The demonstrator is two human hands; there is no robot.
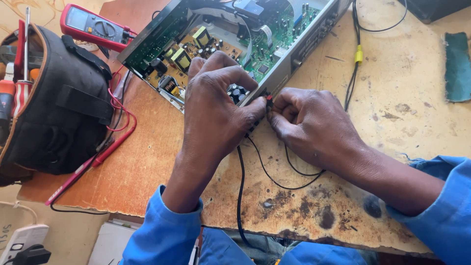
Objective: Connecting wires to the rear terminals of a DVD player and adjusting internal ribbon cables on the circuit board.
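Worn, stained wood forms the workbench (392,147) under my two hands. My left hand (216,113) lies palm-down over the near corner of the opened electronic unit (235,39), fingers curled, thumb tip pressed toward a small red connector tip (269,99) at the unit's rear panel edge. My right hand (314,122) meets it from the other side, thumb and forefinger pinched nearly closed around that same red tip; the other fingers are folded under. Whether the left thumb truly clamps the tip or only touches it, I cannot tell. A thin black lead (279,181) runs from beneath the right hand, loops across the bench and passes back under the wrist. A thicker black cable (239,196) drops from beneath the left hand over the bench's near edge.

The unit sits with its cover off, set at an angle across the far middle of the bench. I note a green circuit board, a tan board with yellow-topped transformers and dark capacitors, and a grey ribbon cable.

A red multimeter (93,27) lies to the left of the unit, its red probe leads (115,132) trailing down toward the bench's left edge. A black tool bag (59,108) sits at far left with screwdrivers (14,83) showing. A black cable with a yellow plug (358,54) lies right of the unit. Both sleeves are blue.
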